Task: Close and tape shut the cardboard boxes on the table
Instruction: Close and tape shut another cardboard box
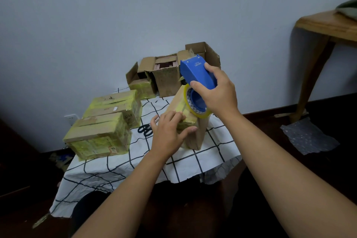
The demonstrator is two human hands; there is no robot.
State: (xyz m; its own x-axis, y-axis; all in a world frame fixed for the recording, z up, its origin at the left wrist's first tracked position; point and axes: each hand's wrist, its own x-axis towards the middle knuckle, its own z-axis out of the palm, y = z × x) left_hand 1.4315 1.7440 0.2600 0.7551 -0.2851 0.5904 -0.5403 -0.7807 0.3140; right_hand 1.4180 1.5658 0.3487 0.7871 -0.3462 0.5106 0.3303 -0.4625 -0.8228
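A small cardboard box stands tilted near the middle of the table, its near end wrapped in yellowish tape. My left hand grips that near end, thumb on the front face and fingers over the top. My right hand grips a blue tape dispenser holding a clear tape roll, which rests against the box's top. Two taped boxes lie at the left. Open boxes stand at the back by the wall.
Black scissors lie on the checked white cloth just left of my left hand. A wooden table stands at the right, with bubble wrap on the dark floor below it. A wall socket sits low at the left.
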